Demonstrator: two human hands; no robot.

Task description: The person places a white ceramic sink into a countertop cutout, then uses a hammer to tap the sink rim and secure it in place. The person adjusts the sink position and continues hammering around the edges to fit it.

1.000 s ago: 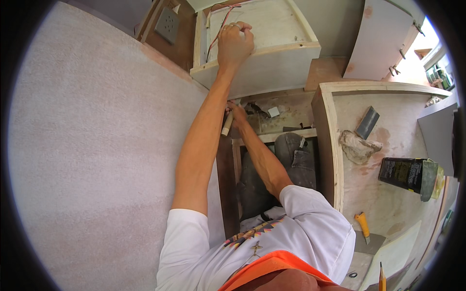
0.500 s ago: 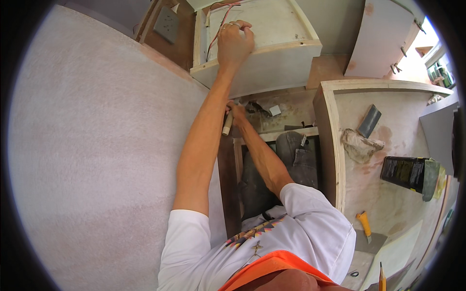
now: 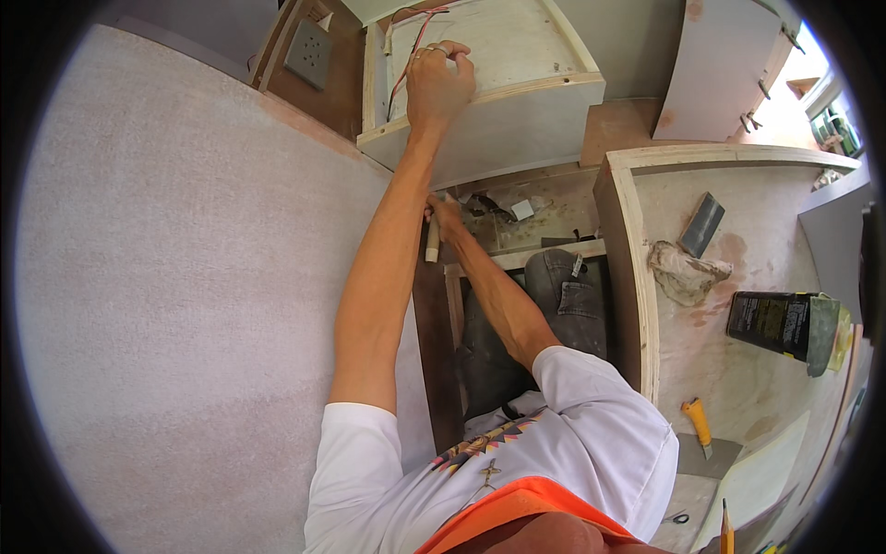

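Observation:
My left hand [image 3: 440,85], a ring on one finger, is raised over the front rim of a pale box-like cabinet [image 3: 517,118]. Its fingers curl inward, and whatever they may hold is hidden. Lower down, partly behind my left forearm, my right hand [image 3: 447,218] is closed around a tool with a light wooden handle [image 3: 432,246]. The handle's end points down toward me; the tool's head cannot be seen. A large whitish panel [image 3: 203,258] stands along the left, close to both hands.
Thin red and dark wires [image 3: 423,42] lie in the cabinet, beside a socket plate [image 3: 308,55]. At right, a wood-edged surface [image 3: 639,277] bears a dark block [image 3: 702,224], a crumpled bag [image 3: 685,274], a black can [image 3: 775,319] and a yellow-handled knife [image 3: 698,422]. Debris [image 3: 503,205] litters the recess.
The view has shifted slightly. The wooden handle in my right hand has swung a little more upright; my left hand stays over the cabinet rim.

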